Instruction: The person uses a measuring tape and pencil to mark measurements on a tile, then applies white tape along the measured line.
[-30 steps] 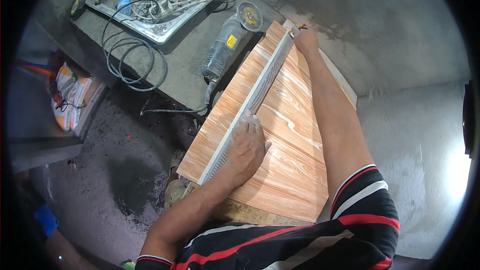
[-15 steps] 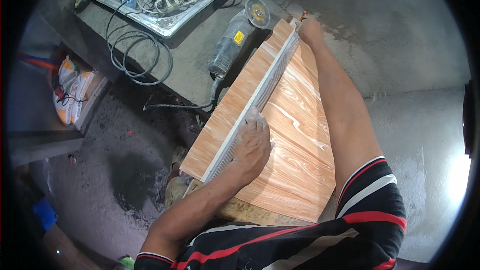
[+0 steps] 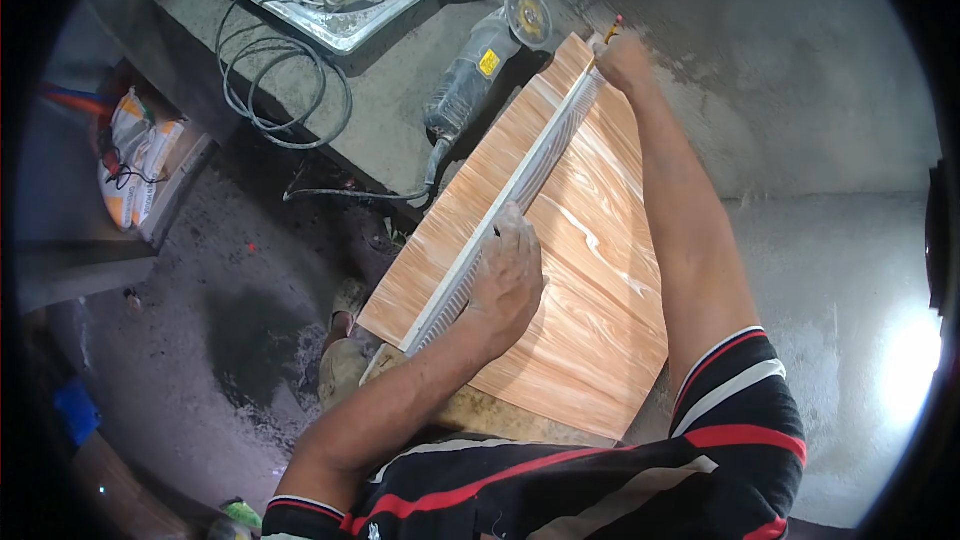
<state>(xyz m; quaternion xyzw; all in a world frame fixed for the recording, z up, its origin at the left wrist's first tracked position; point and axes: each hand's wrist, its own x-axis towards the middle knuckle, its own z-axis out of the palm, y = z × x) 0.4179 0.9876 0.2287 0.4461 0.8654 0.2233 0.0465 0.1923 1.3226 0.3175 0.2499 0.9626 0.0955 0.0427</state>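
Note:
A large tile (image 3: 585,315) with an orange-brown and white wood-grain pattern lies slantwise in front of me. Across it runs a long, narrow strip (image 3: 548,145) with a pale edge and a ribbed grey face, reaching from the near left edge to the far corner. My left hand (image 3: 508,275) is closed over the lower half of this strip and presses it on the tile; the thumb is partly hidden. At the strip's far end, my right hand (image 3: 627,62) pinches a yellow pencil (image 3: 614,28) with a red end, the pencil upright against the strip.
An angle grinder (image 3: 465,75) lies on the concrete ledge (image 3: 375,125) left of the tile, its disc toward the wall. Behind it, a metal sink basin (image 3: 345,40) holds tangled cables. A coiled black cable (image 3: 230,105) hangs over the ledge. Bags (image 3: 140,170) stand at far left.
My right hand tilts differently at the strip's far end, and more of the pencil shows. My left hand stays on the strip. The whole view has shifted slightly.

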